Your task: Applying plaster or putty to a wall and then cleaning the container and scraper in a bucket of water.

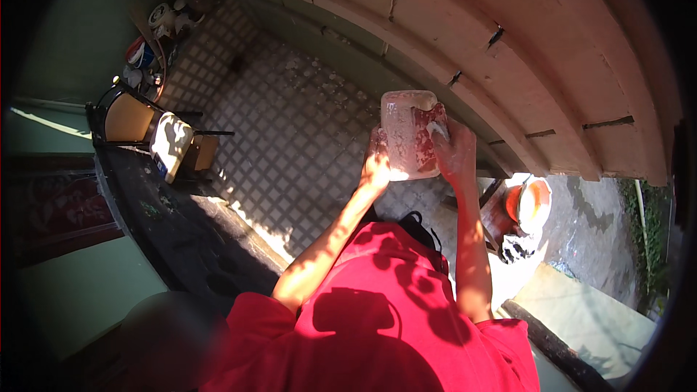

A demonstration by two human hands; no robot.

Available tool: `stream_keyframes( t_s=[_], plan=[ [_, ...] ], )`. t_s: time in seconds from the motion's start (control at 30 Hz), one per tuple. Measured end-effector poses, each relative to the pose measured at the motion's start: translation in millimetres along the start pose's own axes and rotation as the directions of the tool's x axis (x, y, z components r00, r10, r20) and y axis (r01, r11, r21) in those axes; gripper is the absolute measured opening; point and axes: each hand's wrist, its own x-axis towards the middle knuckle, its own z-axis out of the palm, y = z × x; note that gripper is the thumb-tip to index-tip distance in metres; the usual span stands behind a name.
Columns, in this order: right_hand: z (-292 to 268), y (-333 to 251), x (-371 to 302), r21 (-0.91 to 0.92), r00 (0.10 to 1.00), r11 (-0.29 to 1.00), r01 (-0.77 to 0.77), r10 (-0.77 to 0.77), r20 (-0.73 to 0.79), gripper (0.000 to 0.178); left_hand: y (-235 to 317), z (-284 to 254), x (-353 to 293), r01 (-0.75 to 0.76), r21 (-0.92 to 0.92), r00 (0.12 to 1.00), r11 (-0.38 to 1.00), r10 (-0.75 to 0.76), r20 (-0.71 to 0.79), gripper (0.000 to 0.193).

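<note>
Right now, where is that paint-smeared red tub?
In the head view, the red tub sits centre frame, held up between the left hand and right hand, below the curved ledge.

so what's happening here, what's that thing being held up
A person in a red shirt holds a reddish tub smeared with pale paste up in front of them with both hands. The left hand grips its left side, and the right hand wraps its right side. They stand by a curved pink wall over a checkered floor. An orange bucket sits lower right, and a chair stands at left.
</note>
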Motion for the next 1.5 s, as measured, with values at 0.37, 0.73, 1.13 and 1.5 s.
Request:
stream_keyframes(
  t_s=[0.37, 0.73, 1.13, 1.5],
  plan=[
    [28, -8, 0, 0.129, 0.998, 0.99, -0.056, 0.06, -0.026, 0.026, 43, -16, 8, 0.124, 0.014, 0.992, 0.992, -0.124, -0.017, 0.047],
    [27, -19, -5, 0.026, 0.994, 0.999, 0.046, -0.044, -0.103, 0.024, 42, -17, 6, 0.116, -0.203, 0.993, 0.972, -0.118, 0.001, 0.042],
    [28, -33, -2, -0.067, 0.994, 0.993, -0.101, 0.098, -0.04, 0.025, 42, -12, 1, 0.066, -0.188, 0.997, 0.98, -0.071, -0.018, 0.042],
    [46, -33, -8, -0.096, 0.99, 0.994, 0.043, -0.056, -0.13, 0.024, 45, -17, 7, 0.129, -0.057, 0.991, 0.99, -0.13, -0.013, 0.042]
  ],
)
